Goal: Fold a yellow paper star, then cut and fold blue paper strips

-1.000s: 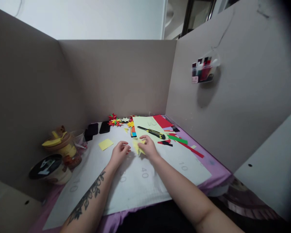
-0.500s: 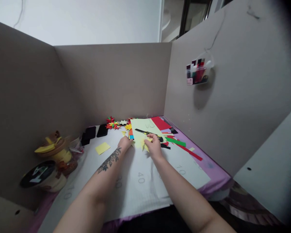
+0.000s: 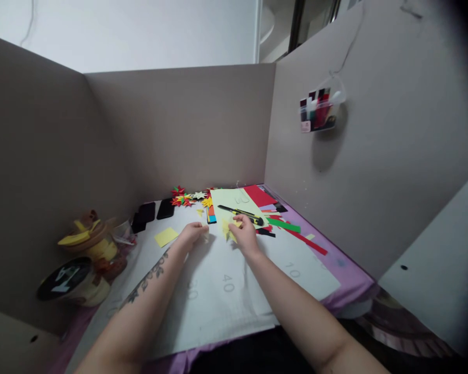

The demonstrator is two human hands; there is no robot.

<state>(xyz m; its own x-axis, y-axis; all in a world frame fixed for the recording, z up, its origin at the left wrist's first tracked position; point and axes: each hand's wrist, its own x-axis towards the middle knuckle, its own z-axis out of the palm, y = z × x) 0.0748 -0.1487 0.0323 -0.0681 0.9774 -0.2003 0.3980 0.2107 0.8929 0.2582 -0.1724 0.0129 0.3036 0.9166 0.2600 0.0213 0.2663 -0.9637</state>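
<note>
A yellow paper star [image 3: 226,228] sits pinched in the person's right hand [image 3: 245,235] over the white-covered surface [image 3: 210,317].
The star is at the fingertips, near the lower edge of a pale green sheet [image 3: 225,199] bearing a utility knife [image 3: 242,213]; the left hand [image 3: 192,234], apart from it, grasps a small pale piece [image 3: 206,237], apparently paper, though blurred.

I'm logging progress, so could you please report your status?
Right hand holding pointed yellow paper piece. Left hand pinching small pale scrap. Utility knife lying just beyond right hand.
</note>
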